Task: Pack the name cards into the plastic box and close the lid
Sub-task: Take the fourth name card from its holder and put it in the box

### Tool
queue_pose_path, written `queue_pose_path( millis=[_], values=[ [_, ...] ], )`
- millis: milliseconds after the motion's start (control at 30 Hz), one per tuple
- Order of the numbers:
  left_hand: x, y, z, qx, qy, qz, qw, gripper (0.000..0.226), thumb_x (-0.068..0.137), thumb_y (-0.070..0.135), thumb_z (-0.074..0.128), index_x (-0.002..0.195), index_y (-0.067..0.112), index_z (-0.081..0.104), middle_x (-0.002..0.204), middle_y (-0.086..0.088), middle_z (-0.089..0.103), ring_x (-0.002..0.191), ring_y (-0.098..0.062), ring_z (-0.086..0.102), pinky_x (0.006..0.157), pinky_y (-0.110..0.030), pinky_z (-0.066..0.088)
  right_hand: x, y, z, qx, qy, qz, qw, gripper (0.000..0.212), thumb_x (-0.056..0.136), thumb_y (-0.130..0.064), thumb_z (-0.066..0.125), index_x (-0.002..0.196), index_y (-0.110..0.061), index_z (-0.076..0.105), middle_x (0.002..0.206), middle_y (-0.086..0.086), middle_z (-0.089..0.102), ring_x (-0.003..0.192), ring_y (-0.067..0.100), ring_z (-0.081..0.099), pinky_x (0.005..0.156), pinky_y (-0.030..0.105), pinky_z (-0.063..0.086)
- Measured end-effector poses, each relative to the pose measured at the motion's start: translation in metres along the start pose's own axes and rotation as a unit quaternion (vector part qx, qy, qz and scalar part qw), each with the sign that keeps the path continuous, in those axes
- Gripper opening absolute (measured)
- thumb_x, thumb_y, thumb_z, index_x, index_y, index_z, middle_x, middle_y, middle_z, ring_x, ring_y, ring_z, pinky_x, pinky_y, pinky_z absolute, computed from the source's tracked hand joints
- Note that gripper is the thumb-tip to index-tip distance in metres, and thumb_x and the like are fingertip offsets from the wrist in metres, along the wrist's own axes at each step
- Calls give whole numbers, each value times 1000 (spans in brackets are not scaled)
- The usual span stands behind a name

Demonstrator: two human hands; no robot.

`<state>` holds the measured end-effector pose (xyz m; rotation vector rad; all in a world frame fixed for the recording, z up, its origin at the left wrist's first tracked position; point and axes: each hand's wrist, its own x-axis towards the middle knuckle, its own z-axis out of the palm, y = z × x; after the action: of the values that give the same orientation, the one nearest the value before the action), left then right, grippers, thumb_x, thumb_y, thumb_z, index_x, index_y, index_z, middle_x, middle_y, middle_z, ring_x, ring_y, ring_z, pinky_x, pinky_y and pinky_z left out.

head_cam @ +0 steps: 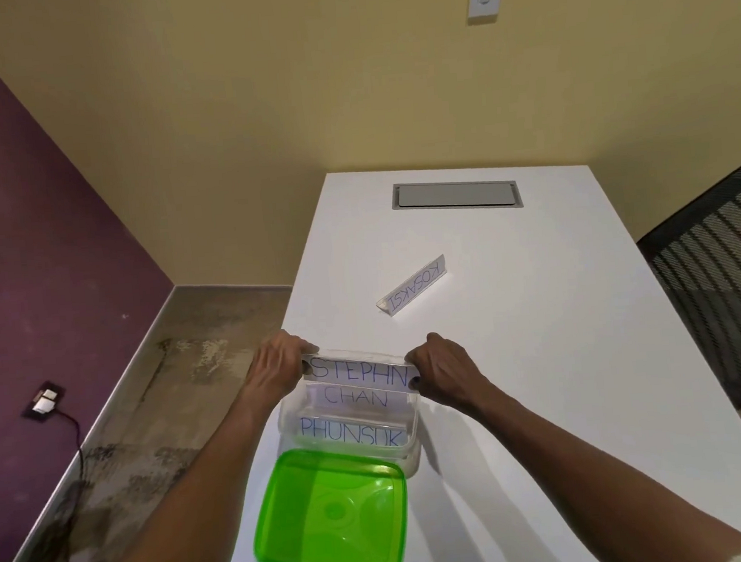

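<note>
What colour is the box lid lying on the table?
Translucent bright green; the lid shows clearly in the head view, near the clear box.

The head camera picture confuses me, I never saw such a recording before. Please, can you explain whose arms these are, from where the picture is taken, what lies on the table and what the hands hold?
There is no machine here. A person wears one wide-angle camera on the head, looking forward and down, so the two arms are the person's own. The left hand and the right hand each pinch one end of the name card reading STEPHN, holding it over the clear plastic box. In the box stand two cards already, CHAN and PHUNSUK. The green lid is off, leaning against the near side of the box. On the white table one more card, KOSAKSI, waits farther away.
</note>
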<state>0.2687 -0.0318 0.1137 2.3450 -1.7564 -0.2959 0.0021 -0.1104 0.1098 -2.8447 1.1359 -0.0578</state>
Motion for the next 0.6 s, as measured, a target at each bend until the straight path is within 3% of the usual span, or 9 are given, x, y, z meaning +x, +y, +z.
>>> queue_pose_path(
  millis=[133, 300, 467, 600],
  values=[
    [4, -14, 8, 2, -13, -12, 1000, 27, 84, 12, 68, 108, 23, 73, 104, -16, 70, 91, -31, 67, 75, -29, 48, 13, -8, 10, 4, -5, -12, 1000, 12, 70, -18, 63, 71, -7, 60, 67, 15, 61, 73, 31, 54, 53, 29, 25],
    [10, -24, 22, 42, -41, 4, 998, 31, 82, 18, 72, 113, 22, 70, 111, -16, 68, 98, -29, 65, 85, -33, 49, 21, -13, 21, -4, -29, -16, 999, 15, 66, -14, 68, 64, -8, 54, 62, 14, 57, 69, 30, 53, 50, 28, 23],
    [16, -24, 31, 112, -63, 27, 991, 33, 84, 21, 69, 117, 26, 68, 112, -16, 64, 93, -31, 63, 81, -32, 48, 24, -18, 22, 4, -38, -21, 999, 38, 34, -8, 83, 42, -11, 46, 40, 4, 31, 38, 22, 38, 43, 19, 9],
    [19, -22, 38, 147, -69, 51, 985, 26, 88, 14, 59, 108, 25, 70, 103, -11, 60, 87, -31, 61, 74, -31, 45, 29, -19, 30, -19, -47, -49, 998, 34, 33, -4, 78, 41, -11, 45, 37, 6, 43, 38, 22, 44, 44, 20, 13]
  ],
)
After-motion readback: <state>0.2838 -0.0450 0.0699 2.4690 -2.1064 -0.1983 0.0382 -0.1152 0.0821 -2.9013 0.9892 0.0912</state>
